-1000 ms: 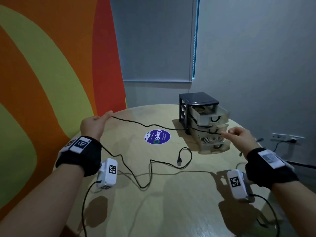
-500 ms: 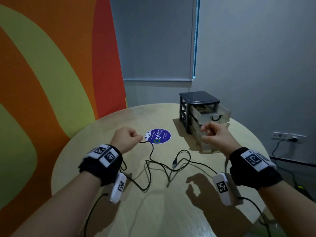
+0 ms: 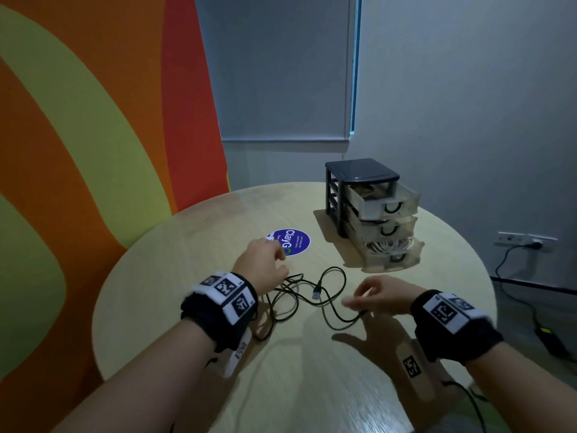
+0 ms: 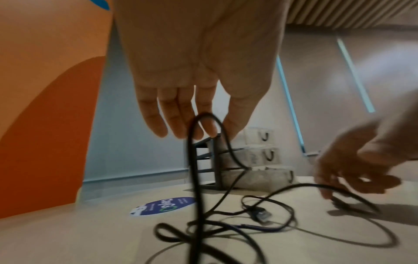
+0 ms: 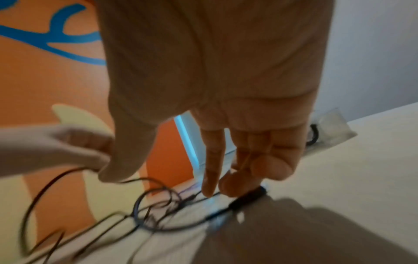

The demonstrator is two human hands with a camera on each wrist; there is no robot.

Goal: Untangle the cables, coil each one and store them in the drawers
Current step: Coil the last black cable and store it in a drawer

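A thin black cable [image 3: 344, 279] lies in loose tangled loops on the round table [image 3: 312, 389], its USB plug [image 3: 316, 294] between my hands. My left hand [image 3: 265, 265] holds a raised loop of the cable [image 4: 192, 169] at its fingertips; the hand [image 4: 217, 132] hangs just above the table. My right hand [image 3: 371, 295] is low over the table with its fingers stretched down. Those fingertips [image 5: 209, 189] touch the table beside the cable's other end plug [image 5: 248, 196]. The dark drawer unit [image 3: 362, 173] stands behind with its three clear drawers pulled out.
The bottom drawer [image 3: 390, 246] holds a coiled white cable. A round blue sticker [image 3: 292, 242] lies just beyond my left hand. A painted wall rises on the left. At the right a wall socket [image 3: 527, 240] has a cord running down to the floor.
The cable was stretched between my spread hands, then my hands came together. My right hand has dropped from in front of the drawers to the table by the cable's end.
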